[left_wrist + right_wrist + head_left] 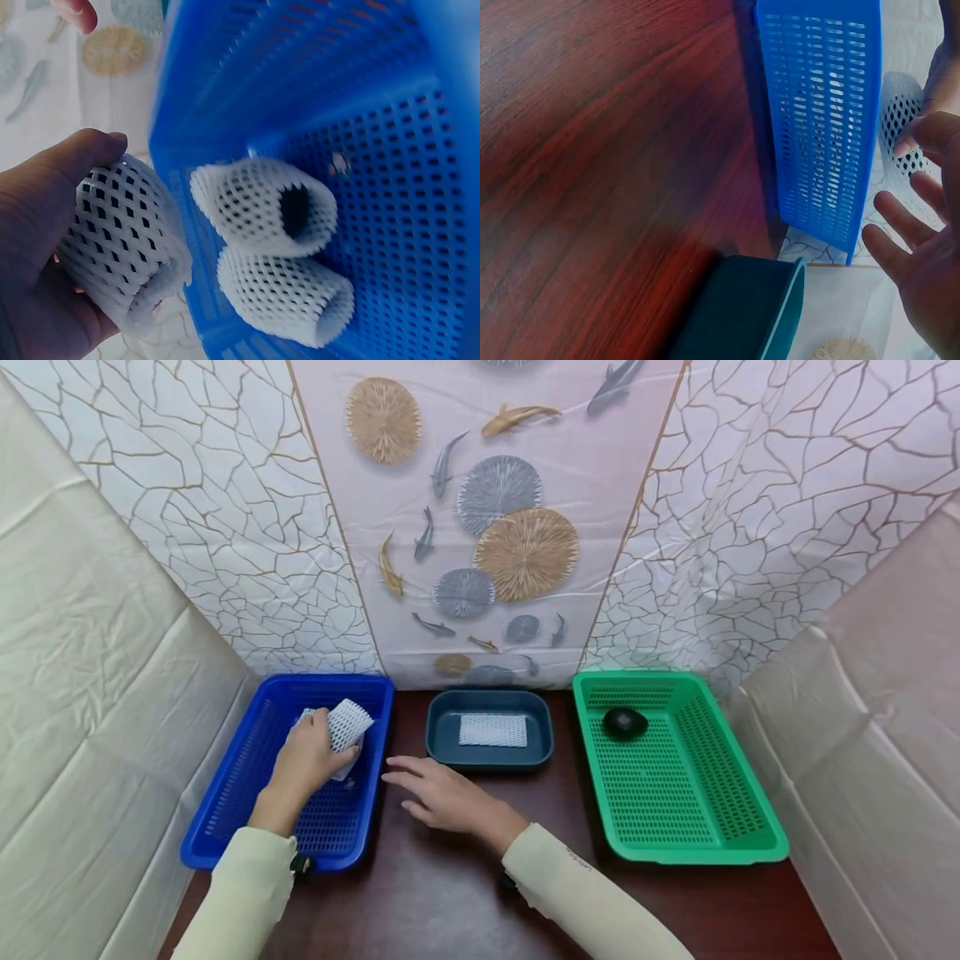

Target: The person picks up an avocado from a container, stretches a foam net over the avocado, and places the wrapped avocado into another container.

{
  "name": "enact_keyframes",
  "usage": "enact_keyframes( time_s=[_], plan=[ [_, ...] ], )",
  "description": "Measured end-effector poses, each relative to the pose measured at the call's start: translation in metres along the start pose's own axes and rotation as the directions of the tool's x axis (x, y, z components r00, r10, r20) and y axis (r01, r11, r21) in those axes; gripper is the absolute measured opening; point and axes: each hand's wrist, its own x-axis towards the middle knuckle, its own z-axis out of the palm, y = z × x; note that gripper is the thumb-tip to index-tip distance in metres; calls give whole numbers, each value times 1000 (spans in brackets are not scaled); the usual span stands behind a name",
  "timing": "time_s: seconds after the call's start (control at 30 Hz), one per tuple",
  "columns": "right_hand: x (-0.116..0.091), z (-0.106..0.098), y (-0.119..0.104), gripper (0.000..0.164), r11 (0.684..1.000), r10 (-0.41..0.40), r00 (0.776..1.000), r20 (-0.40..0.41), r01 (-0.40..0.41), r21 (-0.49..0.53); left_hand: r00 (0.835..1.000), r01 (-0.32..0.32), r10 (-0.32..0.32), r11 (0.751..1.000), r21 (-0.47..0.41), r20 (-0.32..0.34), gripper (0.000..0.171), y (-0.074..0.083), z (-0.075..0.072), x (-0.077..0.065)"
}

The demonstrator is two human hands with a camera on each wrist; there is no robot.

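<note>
My left hand (303, 760) holds a white foam net sleeve (349, 724) above the blue basket (378, 735), thumb on one side and fingers on the other. Whether anything is inside this sleeve I cannot tell. Two more rounded foam net sleeves, an upper one (259, 202) and a lower one (281, 296), lie side by side in that basket in the left wrist view. Between the blue basket and the dark teal tray (546, 739), my right hand (450, 797) hovers palm down over the table, fingers extended, holding nothing. A flat foam net sleeve (492, 730) lies in the tray.
To the right stands a green basket (750, 777) with a dark, shiny avocado-like fruit (625, 723) near its far left corner. The brown wooden table (465, 902) spans the front. Patterned cloth walls (480, 635) enclose the back and sides.
</note>
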Motion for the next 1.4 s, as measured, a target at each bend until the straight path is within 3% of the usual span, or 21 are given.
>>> enact_keyframes(
  time_s=[0.2,0.5,1.0,1.3,1.4],
  plan=[
    [10,10,-6,59,994,-52,998,32,54,-98,996,61,-61,998,0,60,92,-18,-6,-5],
    [19,21,-12,61,981,-32,990,139,58,-186,973,165,-165,986,15,161,90,-39,-16,-14],
    [23,26,-10,67,987,-27,971,235,63,-145,901,332,-323,943,17,289,89,-69,-6,-27],
    [26,27,-10,71,994,-13,958,288,44,-104,832,409,-406,910,77,379,92,-73,1,-32],
    [25,27,-10,71,995,-10,953,302,40,-94,821,412,-408,908,81,398,95,-74,3,-34]
  ],
)
